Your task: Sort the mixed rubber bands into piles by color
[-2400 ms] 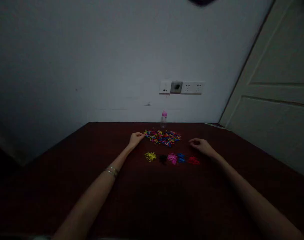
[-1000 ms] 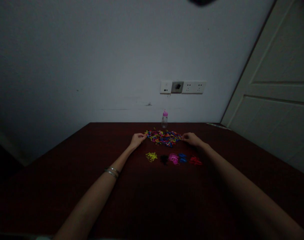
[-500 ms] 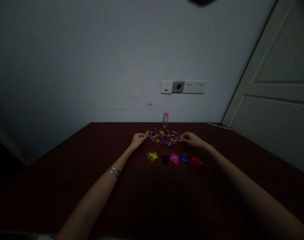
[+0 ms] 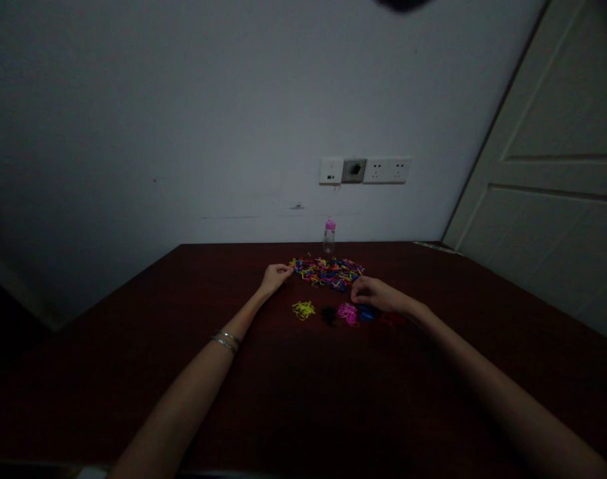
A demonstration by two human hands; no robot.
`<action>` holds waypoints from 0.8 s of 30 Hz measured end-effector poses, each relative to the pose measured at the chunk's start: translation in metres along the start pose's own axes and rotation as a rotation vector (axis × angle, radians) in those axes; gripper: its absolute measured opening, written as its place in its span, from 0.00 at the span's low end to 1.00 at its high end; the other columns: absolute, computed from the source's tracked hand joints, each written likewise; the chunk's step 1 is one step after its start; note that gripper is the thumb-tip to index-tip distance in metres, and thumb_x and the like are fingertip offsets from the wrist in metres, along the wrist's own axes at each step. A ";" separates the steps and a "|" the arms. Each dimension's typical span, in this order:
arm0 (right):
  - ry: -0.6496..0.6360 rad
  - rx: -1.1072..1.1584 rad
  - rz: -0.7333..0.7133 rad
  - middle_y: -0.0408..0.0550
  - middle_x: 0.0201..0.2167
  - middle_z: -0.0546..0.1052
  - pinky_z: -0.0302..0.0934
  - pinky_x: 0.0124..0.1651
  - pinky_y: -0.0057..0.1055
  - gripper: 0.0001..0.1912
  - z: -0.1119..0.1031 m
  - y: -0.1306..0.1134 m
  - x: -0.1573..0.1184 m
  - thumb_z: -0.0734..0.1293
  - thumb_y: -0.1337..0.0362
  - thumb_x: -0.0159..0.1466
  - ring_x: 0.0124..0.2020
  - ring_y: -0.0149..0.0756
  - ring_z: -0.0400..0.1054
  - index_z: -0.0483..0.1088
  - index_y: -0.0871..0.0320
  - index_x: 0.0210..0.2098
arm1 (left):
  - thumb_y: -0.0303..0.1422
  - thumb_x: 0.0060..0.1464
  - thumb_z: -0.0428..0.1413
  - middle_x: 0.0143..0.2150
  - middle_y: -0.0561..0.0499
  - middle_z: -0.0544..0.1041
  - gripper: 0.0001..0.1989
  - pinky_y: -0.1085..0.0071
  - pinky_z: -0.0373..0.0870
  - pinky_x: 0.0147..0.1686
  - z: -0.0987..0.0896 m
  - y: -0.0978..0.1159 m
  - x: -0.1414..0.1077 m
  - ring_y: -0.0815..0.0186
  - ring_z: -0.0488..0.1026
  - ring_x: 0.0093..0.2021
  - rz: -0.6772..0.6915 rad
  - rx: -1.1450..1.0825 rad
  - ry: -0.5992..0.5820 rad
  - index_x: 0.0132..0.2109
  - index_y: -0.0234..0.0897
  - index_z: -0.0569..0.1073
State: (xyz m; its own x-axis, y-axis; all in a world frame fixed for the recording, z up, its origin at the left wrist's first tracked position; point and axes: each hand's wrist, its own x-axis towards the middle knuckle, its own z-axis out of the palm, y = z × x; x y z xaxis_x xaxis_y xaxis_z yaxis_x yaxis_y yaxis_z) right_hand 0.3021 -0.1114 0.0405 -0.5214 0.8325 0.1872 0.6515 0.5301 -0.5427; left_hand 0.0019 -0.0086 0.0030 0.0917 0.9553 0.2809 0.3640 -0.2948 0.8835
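A mixed heap of coloured bands lies on the dark red table. My left hand is at the heap's left edge, its fingers pinched together; what is between them is too small to tell. My right hand has its fingers closed just above the pink pile and the blue pile; anything in it is hidden. Further left lie a black pile and a yellow pile. The red pile sits in shadow under my right wrist.
A clear bottle with a pink top stands behind the heap. The table meets a pale wall with sockets. A white panelled door is at the right.
My right hand has moved from the heap's right edge toward me and slightly left, over the near piles. My left hand has hardly moved.
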 end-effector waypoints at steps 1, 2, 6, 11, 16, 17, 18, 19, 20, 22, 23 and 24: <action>0.047 0.014 0.016 0.47 0.31 0.73 0.61 0.43 0.32 0.08 0.000 0.007 0.000 0.63 0.60 0.56 0.36 0.36 0.67 0.72 0.57 0.26 | 0.44 0.40 0.58 0.14 0.56 0.63 0.18 0.76 0.51 0.20 0.000 0.000 0.000 0.74 0.56 0.17 0.003 0.010 -0.003 0.28 0.30 0.76; 0.096 0.032 0.041 0.47 0.32 0.74 0.61 0.43 0.33 0.09 -0.001 0.014 -0.001 0.63 0.59 0.56 0.37 0.36 0.67 0.72 0.57 0.28 | 0.43 0.41 0.58 0.15 0.56 0.63 0.18 0.76 0.51 0.20 0.000 -0.001 0.000 0.74 0.56 0.18 0.009 0.026 -0.003 0.28 0.30 0.76; 0.282 0.114 0.196 0.49 0.35 0.76 0.62 0.43 0.34 0.14 -0.002 0.042 -0.009 0.64 0.54 0.55 0.38 0.39 0.69 0.73 0.58 0.31 | 0.39 0.44 0.56 0.17 0.54 0.67 0.13 0.76 0.53 0.23 0.000 0.002 -0.002 0.72 0.59 0.20 0.102 0.190 0.023 0.28 0.31 0.77; 0.397 0.137 0.282 0.49 0.34 0.77 0.61 0.45 0.35 0.18 -0.002 0.063 -0.021 0.64 0.49 0.54 0.39 0.42 0.69 0.73 0.57 0.30 | 0.37 0.46 0.54 0.22 0.52 0.70 0.11 0.75 0.55 0.25 0.010 0.016 -0.007 0.70 0.63 0.24 0.214 0.384 -0.067 0.31 0.35 0.78; 0.411 0.133 0.300 0.49 0.34 0.78 0.61 0.46 0.36 0.17 0.001 0.064 -0.024 0.63 0.51 0.55 0.39 0.42 0.70 0.73 0.58 0.31 | 0.39 0.44 0.58 0.25 0.50 0.72 0.11 0.74 0.55 0.24 0.025 0.036 -0.013 0.67 0.66 0.26 0.210 0.450 -0.207 0.32 0.37 0.78; 0.405 0.129 0.295 0.49 0.35 0.78 0.61 0.46 0.36 0.16 0.002 0.063 -0.024 0.63 0.51 0.55 0.39 0.42 0.70 0.73 0.57 0.31 | 0.39 0.43 0.59 0.25 0.49 0.73 0.10 0.74 0.55 0.25 0.028 0.039 -0.014 0.66 0.67 0.27 0.208 0.460 -0.236 0.32 0.37 0.78; 0.402 0.124 0.290 0.49 0.35 0.78 0.61 0.46 0.37 0.16 0.003 0.062 -0.024 0.63 0.51 0.55 0.39 0.42 0.70 0.73 0.57 0.32 | 0.38 0.43 0.60 0.26 0.49 0.73 0.10 0.74 0.56 0.25 0.029 0.041 -0.016 0.65 0.68 0.27 0.208 0.467 -0.258 0.31 0.37 0.78; 0.402 0.119 0.288 0.49 0.35 0.78 0.61 0.47 0.37 0.16 0.004 0.062 -0.024 0.63 0.51 0.56 0.39 0.42 0.70 0.73 0.57 0.32 | 0.37 0.42 0.60 0.26 0.49 0.73 0.09 0.74 0.56 0.26 0.031 0.042 -0.018 0.65 0.68 0.28 0.209 0.473 -0.271 0.31 0.37 0.78; 0.403 0.116 0.287 0.48 0.35 0.78 0.61 0.47 0.37 0.16 0.005 0.062 -0.024 0.63 0.52 0.56 0.39 0.41 0.70 0.73 0.57 0.32 | 0.36 0.42 0.60 0.26 0.49 0.74 0.08 0.74 0.57 0.26 0.032 0.043 -0.019 0.64 0.69 0.29 0.211 0.480 -0.276 0.31 0.37 0.78; 0.401 0.112 0.287 0.48 0.35 0.78 0.61 0.46 0.37 0.16 0.007 0.063 -0.024 0.62 0.52 0.56 0.39 0.41 0.70 0.73 0.57 0.32 | 0.34 0.43 0.60 0.27 0.49 0.74 0.06 0.74 0.57 0.27 0.033 0.042 -0.020 0.64 0.69 0.30 0.216 0.490 -0.273 0.31 0.38 0.77; 0.400 0.111 0.288 0.48 0.35 0.78 0.61 0.46 0.37 0.16 0.007 0.064 -0.024 0.62 0.52 0.56 0.39 0.41 0.70 0.73 0.57 0.32 | 0.33 0.43 0.60 0.27 0.49 0.74 0.05 0.74 0.57 0.27 0.034 0.041 -0.021 0.64 0.69 0.30 0.217 0.491 -0.269 0.31 0.39 0.77; 0.401 0.111 0.291 0.48 0.35 0.78 0.61 0.46 0.37 0.16 0.008 0.064 -0.024 0.62 0.52 0.56 0.39 0.41 0.70 0.73 0.57 0.32 | 0.33 0.43 0.60 0.27 0.49 0.74 0.05 0.74 0.58 0.28 0.034 0.040 -0.021 0.64 0.69 0.30 0.218 0.489 -0.266 0.30 0.39 0.77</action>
State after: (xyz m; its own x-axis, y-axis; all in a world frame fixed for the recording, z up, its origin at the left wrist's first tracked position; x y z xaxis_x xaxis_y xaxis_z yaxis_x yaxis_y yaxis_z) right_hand 0.3522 -0.0989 -0.0053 -0.0602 0.9510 0.3032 0.6643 0.2649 -0.6989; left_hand 0.0458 -0.0394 0.0197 0.4186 0.8649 0.2771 0.6892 -0.5012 0.5232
